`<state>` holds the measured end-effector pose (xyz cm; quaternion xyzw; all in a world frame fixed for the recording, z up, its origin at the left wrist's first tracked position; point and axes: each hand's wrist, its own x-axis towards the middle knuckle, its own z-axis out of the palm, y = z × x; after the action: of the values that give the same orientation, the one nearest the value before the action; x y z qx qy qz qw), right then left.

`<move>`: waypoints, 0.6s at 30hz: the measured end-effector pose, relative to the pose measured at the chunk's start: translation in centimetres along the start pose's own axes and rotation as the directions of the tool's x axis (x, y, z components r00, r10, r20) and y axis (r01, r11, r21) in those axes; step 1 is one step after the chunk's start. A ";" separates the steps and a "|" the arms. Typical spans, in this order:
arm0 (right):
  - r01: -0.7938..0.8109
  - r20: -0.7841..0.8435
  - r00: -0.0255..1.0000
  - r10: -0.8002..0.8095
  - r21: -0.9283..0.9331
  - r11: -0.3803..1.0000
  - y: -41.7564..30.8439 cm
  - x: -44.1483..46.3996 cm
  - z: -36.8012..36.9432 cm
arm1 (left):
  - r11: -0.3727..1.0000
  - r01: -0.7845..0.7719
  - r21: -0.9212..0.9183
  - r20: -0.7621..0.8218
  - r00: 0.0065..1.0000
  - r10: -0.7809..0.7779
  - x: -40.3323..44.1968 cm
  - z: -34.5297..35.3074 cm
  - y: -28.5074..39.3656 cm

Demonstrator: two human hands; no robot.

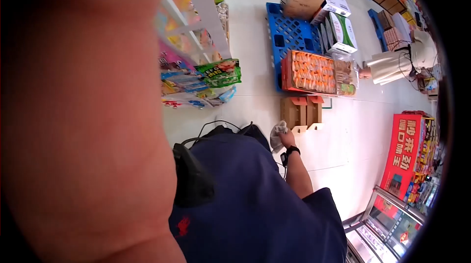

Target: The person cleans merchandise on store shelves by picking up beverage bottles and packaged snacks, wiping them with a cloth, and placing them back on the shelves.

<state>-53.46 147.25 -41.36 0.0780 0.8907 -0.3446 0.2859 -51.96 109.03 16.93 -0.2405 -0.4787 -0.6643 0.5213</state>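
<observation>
My left hand or forearm (93, 121) fills the left side of the view, blurred and very close to the camera; its fingers are hidden. Lower down, my right hand (288, 139), with a black watch at the wrist, is closed on a grey cloth (278, 133). Just beyond it stand brown cardboard boxes (294, 112) with their flaps open. Past these, a red-edged carton (314, 72) is filled with rows of orange-and-white packages beside a blue pallet (289, 35).
White cartons (338, 32) are stacked on the pallet. Snack bags (216, 73) hang from a shelf on the left. Another person (392, 67) in light clothing is at the right. A red display (402, 150) and a glass-topped case (392, 219) stand lower right.
</observation>
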 end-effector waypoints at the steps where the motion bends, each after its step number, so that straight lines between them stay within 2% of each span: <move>1: 0.015 0.029 0.999 -0.015 0.026 1.000 2.4 1.6 1.4 | 1.000 0.000 0.010 0.007 1.000 0.000 0.2 -0.3 -0.2; 2: 0.027 0.014 0.999 -0.030 0.164 0.986 2.2 1.3 2.0 | 1.000 0.004 0.016 0.023 1.000 -0.005 0.5 -0.5 -0.5; 5: -0.011 -0.123 0.992 0.036 0.198 0.980 -1.0 -0.4 1.3 | 0.999 0.010 0.038 0.032 0.999 -0.011 0.9 0.7 -1.9; 6: -0.019 -0.107 0.994 0.034 0.140 0.990 -0.5 0.1 1.1 | 0.999 0.026 0.045 0.029 0.999 -0.028 0.8 1.5 -2.6; 7: -0.031 0.045 0.999 0.027 0.100 0.995 -0.3 0.6 0.1 | 0.998 0.035 0.052 0.018 0.999 -0.036 0.7 2.3 -3.6; 8: -0.083 0.038 0.996 0.081 0.040 0.996 -1.5 0.1 -1.1 | 0.998 0.033 0.060 -0.008 0.999 -0.032 0.5 3.2 -4.6; 9: -0.002 -0.064 0.998 0.007 0.080 0.997 0.2 1.1 -0.7 | 0.997 0.021 0.072 -0.032 0.999 -0.019 0.4 3.8 -5.6; 10: -0.039 0.006 0.999 0.039 0.023 0.999 0.7 1.7 -1.3 | 0.996 0.010 0.089 -0.033 0.999 -0.007 0.3 4.8 -6.7; 12: 0.106 0.164 0.978 -0.132 0.156 0.982 5.0 5.9 -0.8 | 0.992 -0.021 0.125 -0.016 1.000 0.023 0.3 6.6 -8.5; 14: 0.104 0.174 0.981 -0.092 -0.063 0.993 1.9 7.2 -3.9 | 0.985 -0.004 0.172 -0.014 1.000 0.006 0.6 9.6 -10.8; 15: -0.080 0.251 0.954 0.164 -0.312 0.947 3.7 9.0 -5.9 | 0.985 0.030 0.168 -0.064 0.998 -0.020 0.4 10.9 -12.2; 16: 0.030 0.145 0.989 -0.013 -0.116 0.993 7.9 11.8 -5.3 | 0.983 0.040 0.180 -0.070 0.997 -0.028 0.4 12.3 -13.5; 17: 0.027 0.221 0.975 -0.015 -0.049 0.998 3.5 11.5 -10.0 | 0.981 0.047 0.188 -0.047 0.998 -0.038 0.5 13.4 -14.9; 18: 0.101 0.185 0.979 -0.091 -0.041 0.994 3.4 13.3 -11.5 | 0.981 0.040 0.189 -0.028 0.999 -0.035 0.4 14.5 -16.0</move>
<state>-68.57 156.56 -43.90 -0.0042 0.8719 -0.3411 0.3512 -69.49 121.70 17.24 -0.1725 -0.5376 -0.6284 0.5351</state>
